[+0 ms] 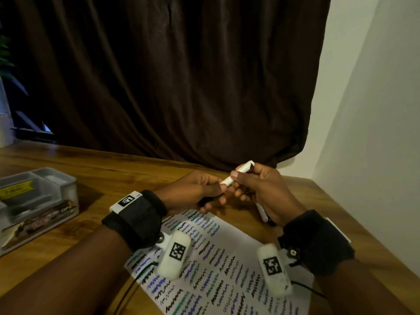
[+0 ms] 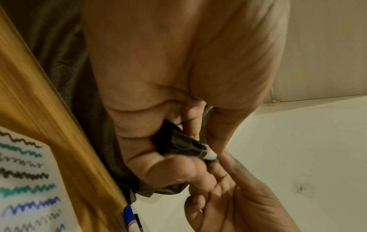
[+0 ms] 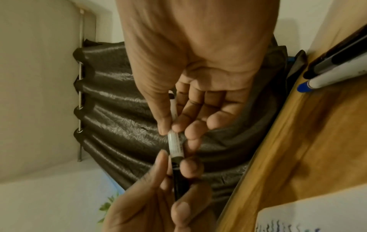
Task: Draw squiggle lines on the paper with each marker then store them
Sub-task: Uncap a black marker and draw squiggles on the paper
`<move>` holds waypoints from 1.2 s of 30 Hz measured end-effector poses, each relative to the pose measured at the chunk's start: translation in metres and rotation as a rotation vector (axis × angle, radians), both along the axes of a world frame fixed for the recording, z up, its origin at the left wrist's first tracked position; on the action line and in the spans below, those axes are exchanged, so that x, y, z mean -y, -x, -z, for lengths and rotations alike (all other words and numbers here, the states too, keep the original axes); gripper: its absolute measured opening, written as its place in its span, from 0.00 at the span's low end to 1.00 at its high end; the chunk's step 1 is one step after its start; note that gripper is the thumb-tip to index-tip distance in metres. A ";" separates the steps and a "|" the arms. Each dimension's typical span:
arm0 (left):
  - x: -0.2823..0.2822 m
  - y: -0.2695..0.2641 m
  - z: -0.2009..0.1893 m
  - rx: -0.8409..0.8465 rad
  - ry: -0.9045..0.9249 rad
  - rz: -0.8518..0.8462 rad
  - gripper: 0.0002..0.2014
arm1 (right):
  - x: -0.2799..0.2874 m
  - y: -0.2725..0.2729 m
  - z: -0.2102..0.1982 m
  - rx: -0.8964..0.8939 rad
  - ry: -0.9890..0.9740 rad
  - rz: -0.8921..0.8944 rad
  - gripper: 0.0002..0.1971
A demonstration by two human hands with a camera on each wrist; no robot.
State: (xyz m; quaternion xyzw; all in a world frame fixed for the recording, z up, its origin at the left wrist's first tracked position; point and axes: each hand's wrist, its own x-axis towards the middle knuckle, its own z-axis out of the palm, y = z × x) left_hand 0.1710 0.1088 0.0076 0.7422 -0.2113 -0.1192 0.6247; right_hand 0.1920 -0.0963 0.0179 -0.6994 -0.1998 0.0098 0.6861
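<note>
Above the paper [image 1: 227, 264], the right hand [image 1: 261, 187] pinches a white marker [image 1: 238, 172] by its barrel while the left hand [image 1: 200, 189] curls round its black cap [image 2: 178, 143].

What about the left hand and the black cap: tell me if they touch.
Touching. The left wrist view shows the left hand with its fingers curled round the black cap, skin against it on both sides.

A white marker [image 1: 238, 173] with a black cap [image 2: 178, 141] is held tilted above the scribble-covered paper [image 1: 227, 264]; spare markers [image 3: 337, 70] lie beside it.
</note>
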 end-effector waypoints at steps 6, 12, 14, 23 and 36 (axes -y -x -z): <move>0.002 0.002 0.003 -0.027 -0.024 0.041 0.16 | -0.003 0.000 0.007 -0.080 0.019 -0.058 0.10; 0.003 0.004 0.001 -0.077 -0.040 0.031 0.12 | -0.007 0.000 0.010 -0.071 0.013 -0.056 0.07; 0.003 0.004 0.002 -0.079 -0.048 0.030 0.12 | -0.007 0.001 0.011 -0.066 0.012 -0.052 0.08; 0.004 0.005 -0.002 -0.070 -0.081 -0.016 0.16 | -0.009 0.003 0.013 -0.070 -0.011 -0.042 0.15; 0.005 0.004 -0.002 0.075 -0.061 -0.023 0.17 | -0.003 0.000 0.007 -0.036 -0.076 0.005 0.07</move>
